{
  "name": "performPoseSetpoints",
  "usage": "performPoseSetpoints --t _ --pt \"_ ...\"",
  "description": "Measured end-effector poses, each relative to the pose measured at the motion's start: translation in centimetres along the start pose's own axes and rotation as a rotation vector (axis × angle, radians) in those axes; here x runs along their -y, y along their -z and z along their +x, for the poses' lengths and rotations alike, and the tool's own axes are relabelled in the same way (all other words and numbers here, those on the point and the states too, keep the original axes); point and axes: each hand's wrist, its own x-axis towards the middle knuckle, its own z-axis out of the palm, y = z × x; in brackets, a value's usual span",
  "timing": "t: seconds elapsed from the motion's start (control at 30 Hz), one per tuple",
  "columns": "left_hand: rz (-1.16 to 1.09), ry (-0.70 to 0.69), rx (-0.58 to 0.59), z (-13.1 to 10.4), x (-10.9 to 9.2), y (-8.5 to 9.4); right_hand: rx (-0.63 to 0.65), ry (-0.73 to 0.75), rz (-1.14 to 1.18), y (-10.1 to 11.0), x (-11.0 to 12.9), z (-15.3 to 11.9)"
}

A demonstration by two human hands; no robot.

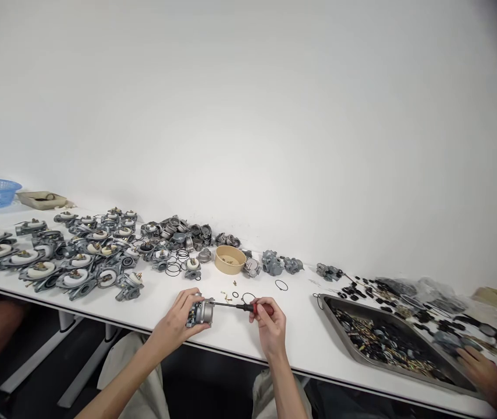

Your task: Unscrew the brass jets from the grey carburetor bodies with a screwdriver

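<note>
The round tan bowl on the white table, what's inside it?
The round tan bowl holds a few small brass-coloured pieces on its floor. Its near wall hides part of the inside, and the pieces are too small to identify.

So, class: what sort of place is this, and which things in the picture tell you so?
Probably a small workshop bench for taking apart or putting together engine parts. Rows of metal parts cover the white table, a steel tray holds small bits, and the right hand works a screwdriver into a part held by the left hand.

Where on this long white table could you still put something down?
Bare white table lies between the right hand and the metal tray. Left of the left hand, the front edge is free. Behind, carburetor parts crowd together.
</note>
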Motion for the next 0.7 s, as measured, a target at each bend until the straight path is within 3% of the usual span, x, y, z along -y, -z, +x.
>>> performPoseSetpoints --t 0.7 --pt "0.0 0.032 0.048 -0.2 0.09 0.01 0.014 -0.016 0.05 0.03 -0.16 0.08"
